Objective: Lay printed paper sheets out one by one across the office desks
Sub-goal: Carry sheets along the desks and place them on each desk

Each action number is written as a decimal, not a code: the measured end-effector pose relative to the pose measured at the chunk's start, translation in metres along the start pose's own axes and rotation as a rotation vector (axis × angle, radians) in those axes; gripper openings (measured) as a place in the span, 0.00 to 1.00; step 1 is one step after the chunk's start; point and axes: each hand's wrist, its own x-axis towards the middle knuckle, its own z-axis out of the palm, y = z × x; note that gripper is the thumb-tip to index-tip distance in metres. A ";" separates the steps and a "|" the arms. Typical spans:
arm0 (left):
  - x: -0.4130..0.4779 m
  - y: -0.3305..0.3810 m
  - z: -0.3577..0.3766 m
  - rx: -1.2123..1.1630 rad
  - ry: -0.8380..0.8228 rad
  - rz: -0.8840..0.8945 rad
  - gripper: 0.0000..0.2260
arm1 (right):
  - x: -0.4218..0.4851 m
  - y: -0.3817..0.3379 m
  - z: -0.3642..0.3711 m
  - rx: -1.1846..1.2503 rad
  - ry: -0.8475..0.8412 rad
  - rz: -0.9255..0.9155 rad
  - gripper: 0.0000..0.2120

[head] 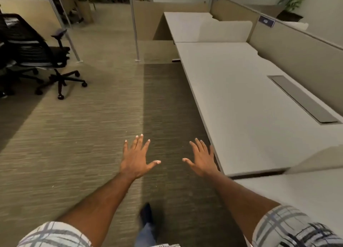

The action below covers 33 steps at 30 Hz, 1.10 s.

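Reaching out over the carpet (83,144) with left hand (136,158) and right hand (201,158) both spread wide, fingers splayed, holding nothing, the right just beside the edge of the near desk (241,98). No printed sheets in view, on neither that desk nor the far desk (185,26). Probably light, floppy and slick: best pinched at a corner, peeled singly, lowered flat.

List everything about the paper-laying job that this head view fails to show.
All in the head view:
Printed sheets: none in frame; left hand and right hand are empty, so any stack lies outside the view.
Blue sign on the partition: lettering too small and blurred.
Nearest desk: cut off by the right edge and the plaid sleeve.
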 end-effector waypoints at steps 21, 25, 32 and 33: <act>0.486 -0.127 -0.041 -0.017 0.040 0.052 0.47 | 0.469 0.000 -0.074 0.037 0.087 0.095 0.37; 0.580 -0.141 -0.046 -0.002 0.026 0.009 0.48 | 0.575 0.017 -0.085 0.051 0.115 0.058 0.39; 0.725 -0.155 -0.076 -0.012 0.020 -0.052 0.48 | 0.738 0.034 -0.128 0.074 0.087 -0.012 0.41; 0.744 -0.157 -0.079 -0.012 0.020 -0.056 0.48 | 0.759 0.036 -0.134 0.076 0.084 -0.015 0.41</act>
